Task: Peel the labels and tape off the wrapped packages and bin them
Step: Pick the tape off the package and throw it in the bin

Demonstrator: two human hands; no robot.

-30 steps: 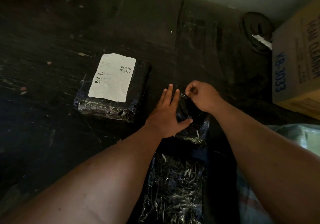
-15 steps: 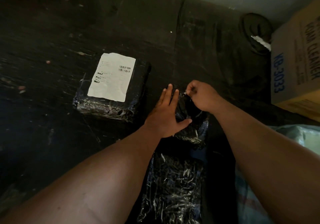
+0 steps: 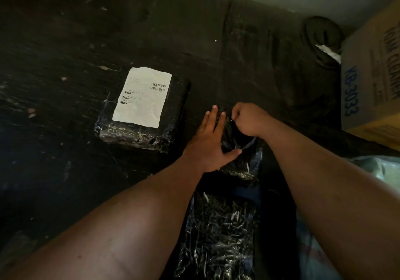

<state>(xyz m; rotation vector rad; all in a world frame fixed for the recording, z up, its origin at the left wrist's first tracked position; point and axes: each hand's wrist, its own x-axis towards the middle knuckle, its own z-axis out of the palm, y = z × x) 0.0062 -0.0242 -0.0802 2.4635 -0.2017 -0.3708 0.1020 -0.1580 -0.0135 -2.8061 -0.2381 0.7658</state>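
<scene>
Mostly dark worn floor (image 3: pixel 65 182), tan cardboard box (image 3: pixel 372 80) far right. Black plastic-wrapped package (image 3: pixel 164 115) with white paper label (image 3: pixel 142 100) lies left. Smaller black shiny-wrapped package (image 3: pixel 240 162) sits centre: left hand (image 3: pixel 207 147) flat, fingers straight, pressing it; right hand (image 3: pixel 249 120) curled, pinching clear tape (image 3: pixel 249 144) at its top edge.

Black, glossy, crinkled wrap with pale glints on the labelled package (image 3: pixel 138 132); white label (image 3: pixel 141 98) printed with black barcodes and small dark marks. Same black shiny wrap on the small package (image 3: pixel 240 165) and the long package (image 3: pixel 218 236). Dark, scuffed black floor (image 3: pixel 65 41). Tan cardboard box (image 3: pixel 372 80), blue lettering.
</scene>
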